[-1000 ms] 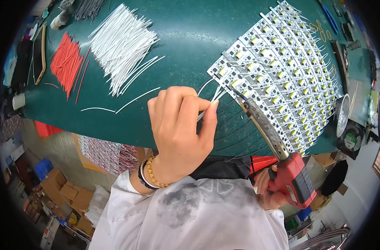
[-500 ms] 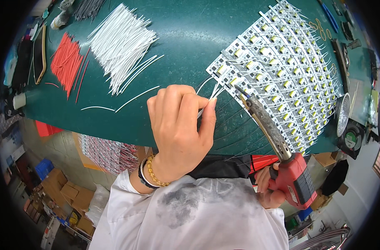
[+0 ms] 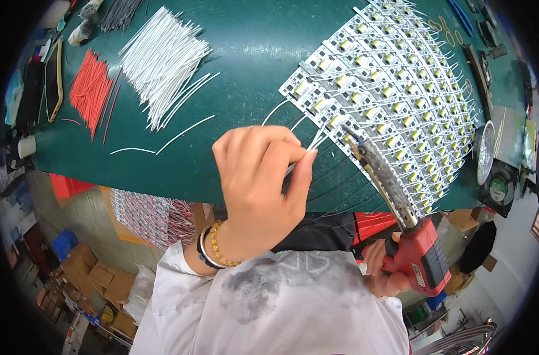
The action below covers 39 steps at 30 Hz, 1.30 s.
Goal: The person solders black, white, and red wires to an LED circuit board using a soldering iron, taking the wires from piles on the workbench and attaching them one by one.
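My left hand (image 3: 260, 183) pinches several thin white wires (image 3: 318, 142) between thumb and forefinger. Their ends reach the lower left edge of a white circuit board panel (image 3: 393, 109) bearing rows of yellow-and-white components. My right hand (image 3: 383, 269) is wrapped around the handle of a red pistol-shaped soldering gun (image 3: 423, 257). The long metal barrel points up and left, and its tip rests at or just over the panel edge beside the wire ends. Whether tip and wire touch is too small to tell. Other white wires stick out from the panel's left corner.
On the green table (image 3: 245, 77) lie a white wire pile (image 3: 163, 65), a red wire pile (image 3: 91, 92) and dark wires (image 3: 120, 15). Two loose white wires (image 3: 183, 135) are left of my hand. A round metal dish (image 3: 486, 152) and black fan (image 3: 499, 188) stand at right.
My left hand and the soldering tip have moved right along the panel edge. Another wire near the corner now stands free of my fingers. The whole view has shifted slightly.
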Available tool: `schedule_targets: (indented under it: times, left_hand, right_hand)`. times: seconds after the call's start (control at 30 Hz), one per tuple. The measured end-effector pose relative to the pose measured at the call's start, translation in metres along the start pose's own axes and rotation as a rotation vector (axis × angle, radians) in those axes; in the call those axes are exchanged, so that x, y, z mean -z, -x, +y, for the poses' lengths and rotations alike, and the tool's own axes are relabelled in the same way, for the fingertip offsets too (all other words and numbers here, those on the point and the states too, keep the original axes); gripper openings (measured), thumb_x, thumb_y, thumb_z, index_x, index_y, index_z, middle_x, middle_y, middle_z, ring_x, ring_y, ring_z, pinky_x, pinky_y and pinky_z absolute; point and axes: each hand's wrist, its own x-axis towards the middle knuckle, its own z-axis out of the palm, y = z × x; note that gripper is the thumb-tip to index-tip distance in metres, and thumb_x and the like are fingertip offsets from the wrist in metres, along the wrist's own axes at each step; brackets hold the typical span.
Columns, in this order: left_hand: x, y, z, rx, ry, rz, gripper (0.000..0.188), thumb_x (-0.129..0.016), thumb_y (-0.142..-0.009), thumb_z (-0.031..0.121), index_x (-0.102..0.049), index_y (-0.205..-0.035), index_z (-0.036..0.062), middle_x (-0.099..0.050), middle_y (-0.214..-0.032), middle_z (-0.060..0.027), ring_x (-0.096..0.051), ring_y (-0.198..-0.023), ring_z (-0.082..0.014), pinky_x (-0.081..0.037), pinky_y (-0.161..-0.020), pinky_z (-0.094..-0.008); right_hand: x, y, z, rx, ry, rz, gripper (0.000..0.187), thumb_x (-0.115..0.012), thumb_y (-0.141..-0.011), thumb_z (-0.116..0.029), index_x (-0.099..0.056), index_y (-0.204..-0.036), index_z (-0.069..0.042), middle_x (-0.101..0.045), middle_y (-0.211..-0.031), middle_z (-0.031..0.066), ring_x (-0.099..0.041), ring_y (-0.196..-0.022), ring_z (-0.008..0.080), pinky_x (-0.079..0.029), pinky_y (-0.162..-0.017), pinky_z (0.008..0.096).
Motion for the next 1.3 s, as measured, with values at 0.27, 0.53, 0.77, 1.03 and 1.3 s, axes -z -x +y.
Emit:
schedule_targets:
  times: [0.27, 0.53, 0.77, 1.03, 1.3]
  left_hand:
    - [-0.008, 0.000, -0.004, -0.019, -0.119, -0.032, 0.015, -0.072, -0.075, -0.001, -0.059, -0.078, 0.0054, -0.062, -0.083, -0.0059, -0.055, -0.078, -0.0223, -0.036, -0.080, -0.0347]
    - [-0.007, 0.002, -0.005, -0.024, -0.139, -0.022, 0.015, -0.071, -0.075, -0.001, -0.058, -0.079, 0.0055, -0.062, -0.083, -0.0056, -0.055, -0.078, -0.0224, -0.036, -0.080, -0.0348]
    - [-0.010, 0.001, -0.005, -0.041, -0.148, -0.015, 0.015, -0.072, -0.075, 0.000, -0.058, -0.079, 0.0060, -0.062, -0.083, -0.0055, -0.056, -0.079, -0.0229, -0.036, -0.080, -0.0349]
    - [0.000, 0.002, -0.009, -0.128, -0.111, 0.157, 0.015, -0.077, -0.074, 0.005, -0.068, -0.086, 0.0067, -0.062, -0.072, -0.0002, -0.056, -0.060, -0.0187, -0.038, -0.074, -0.0348]
    - [-0.013, 0.013, -0.003, -0.084, -0.039, -0.055, 0.016, -0.074, -0.074, 0.003, -0.059, -0.072, 0.0093, -0.051, -0.062, 0.0010, -0.048, -0.057, -0.0179, -0.031, -0.067, -0.0339]
  right_hand:
    - [-0.004, 0.005, -0.011, -0.142, -0.005, -0.144, 0.048, -0.068, -0.083, -0.051, -0.056, -0.080, -0.005, -0.057, -0.063, 0.0034, -0.054, -0.052, 0.0164, -0.041, -0.049, 0.0293]
    - [0.007, 0.011, -0.002, -0.043, 0.142, -0.127, 0.036, -0.066, -0.084, -0.028, -0.047, -0.097, 0.000, -0.058, -0.065, 0.0039, -0.052, -0.050, 0.0152, -0.039, -0.048, 0.0293]
    - [-0.019, 0.011, -0.009, -0.095, -0.148, 0.104, 0.033, -0.065, -0.086, -0.034, -0.056, -0.082, -0.003, -0.058, -0.067, 0.0060, -0.052, -0.051, 0.0163, -0.039, -0.048, 0.0287]
    - [-0.019, 0.005, -0.016, 0.024, 0.178, 0.049, 0.093, -0.057, -0.075, -0.075, -0.046, -0.125, 0.003, -0.044, -0.048, -0.0019, -0.044, -0.040, 0.0119, -0.038, -0.045, 0.0277]
    - [-0.040, 0.009, -0.028, -0.137, 0.177, 0.340, 0.095, -0.057, -0.074, -0.076, -0.045, -0.124, 0.004, -0.044, -0.048, -0.0012, -0.043, -0.040, 0.0124, -0.037, -0.044, 0.0278]
